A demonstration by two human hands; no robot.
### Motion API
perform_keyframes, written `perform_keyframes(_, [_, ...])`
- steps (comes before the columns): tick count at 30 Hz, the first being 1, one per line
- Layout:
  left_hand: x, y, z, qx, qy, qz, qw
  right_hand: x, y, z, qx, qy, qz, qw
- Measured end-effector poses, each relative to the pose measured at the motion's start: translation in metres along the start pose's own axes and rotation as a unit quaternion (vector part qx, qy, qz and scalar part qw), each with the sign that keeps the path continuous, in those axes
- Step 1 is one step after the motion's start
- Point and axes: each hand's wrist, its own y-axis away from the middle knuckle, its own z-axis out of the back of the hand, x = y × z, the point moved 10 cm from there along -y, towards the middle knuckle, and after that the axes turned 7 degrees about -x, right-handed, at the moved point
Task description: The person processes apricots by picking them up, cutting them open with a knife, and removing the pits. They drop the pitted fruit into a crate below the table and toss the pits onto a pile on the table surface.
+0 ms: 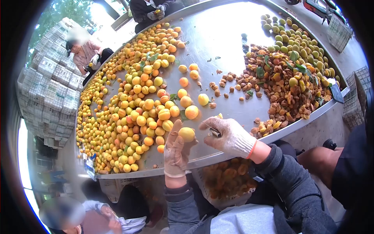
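Note:
Over the front edge of the metal table, my left hand (177,150), in a thin pale glove, holds a yellow apricot (186,134) between thumb and fingers. To its right is my right hand (228,136), in a white knitted glove with an orange cuff edge. Its fingers are curled round a small dark and metallic tool (214,132), partly hidden by the fingers. A small yellow bit shows at the fingertips. The hands are apart. Below them, a crate (230,201) of orange fruit pieces, partly hidden by my right forearm, stands under the table edge.
Whole apricots (128,113) cover the left of the metal table (210,35). Brown fruit pieces (288,85) and green fruit (307,50) are heaped at the right. Co-workers stand or sit at the back, lower left and right. Stacked crates (50,85) rise at far left.

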Motion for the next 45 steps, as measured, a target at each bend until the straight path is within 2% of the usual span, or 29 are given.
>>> perform_keyframes(3, [0.016, -0.002, 0.003, -0.033, -0.007, 0.030, 0.999, 0.010, 0.000, -0.001, -0.008, 0.015, 0.011, 1.000])
perform_keyframes(4, [0.020, -0.001, 0.001, -0.034, -0.005, 0.032, 0.999, 0.017, 0.000, -0.006, 0.001, 0.041, 0.049, 0.998])
perform_keyframes(5, [0.027, -0.001, -0.006, -0.019, 0.002, 0.053, 0.998, 0.023, 0.000, -0.009, 0.010, 0.066, 0.086, 0.994])
perform_keyframes(6, [0.032, 0.000, -0.012, -0.003, 0.009, 0.074, 0.997, 0.020, -0.002, -0.009, 0.010, 0.068, 0.084, 0.994])
perform_keyframes(7, [0.029, 0.000, -0.014, -0.002, 0.010, 0.076, 0.997, 0.014, -0.005, -0.009, 0.012, 0.007, 0.066, 0.998])
perform_keyframes(8, [0.022, 0.001, -0.022, 0.036, 0.013, 0.072, 0.997, 0.012, -0.007, -0.009, 0.014, -0.053, 0.050, 0.997])
perform_keyframes(9, [0.018, 0.002, -0.030, 0.075, 0.016, 0.066, 0.995, 0.014, -0.007, -0.008, 0.013, -0.052, 0.050, 0.997])
perform_keyframes(11, [0.019, 0.002, -0.027, 0.077, 0.020, 0.076, 0.994, 0.012, -0.006, -0.017, 0.053, -0.252, -0.045, 0.965])
perform_keyframes(13, [0.019, 0.004, -0.024, 0.075, 0.025, 0.083, 0.993, 0.008, -0.007, -0.023, 0.052, -0.217, -0.021, 0.975])
perform_keyframes(15, [0.008, 0.006, -0.031, 0.104, 0.025, 0.026, 0.994, 0.014, -0.007, -0.024, 0.053, -0.184, 0.004, 0.982])
perform_keyframes(17, [0.008, 0.007, -0.018, 0.093, 0.027, 0.027, 0.995, 0.012, -0.007, -0.015, 0.027, -0.048, -0.032, 0.998])
perform_keyframes(18, [0.011, 0.005, -0.010, 0.084, 0.030, 0.032, 0.995, 0.019, -0.007, -0.006, -0.042, -0.070, 0.005, 0.997])
perform_keyframes(22, [0.011, 0.001, 0.000, 0.089, 0.083, 0.032, 0.992, 0.011, -0.007, -0.007, -0.037, -0.072, -0.017, 0.997])
perform_keyframes(24, [0.003, 0.000, -0.003, 0.053, 0.102, 0.005, 0.993, 0.011, -0.002, -0.020, 0.014, -0.088, -0.006, 0.996])
perform_keyframes(27, [0.004, -0.003, 0.003, 0.054, 0.102, 0.001, 0.993, 0.011, 0.002, -0.031, 0.059, -0.111, -0.019, 0.992])
perform_keyframes(29, [0.000, 0.001, -0.003, 0.045, 0.104, 0.000, 0.994, 0.018, 0.003, -0.040, 0.096, -0.056, 0.013, 0.994])
perform_keyframes(33, [0.001, 0.003, 0.004, 0.003, 0.109, -0.005, 0.994, 0.017, 0.005, -0.047, 0.108, -0.047, 0.013, 0.993])
perform_keyframes(37, [0.008, 0.001, 0.010, 0.002, 0.112, 0.005, 0.994, 0.020, 0.004, -0.048, 0.097, -0.053, 0.017, 0.994])
perform_keyframes(39, [0.010, -0.001, 0.009, 0.045, 0.092, -0.003, 0.995, 0.017, 0.003, -0.048, 0.088, -0.040, 0.000, 0.995])
perform_keyframes(43, [0.006, 0.003, 0.008, 0.034, 0.078, -0.006, 0.996, 0.018, 0.002, -0.049, 0.069, -0.019, 0.022, 0.997])
perform_keyframes(45, [-0.001, 0.008, 0.009, -0.007, -0.041, -0.030, 0.999, 0.013, 0.003, -0.053, 0.085, 0.001, 0.013, 0.996])
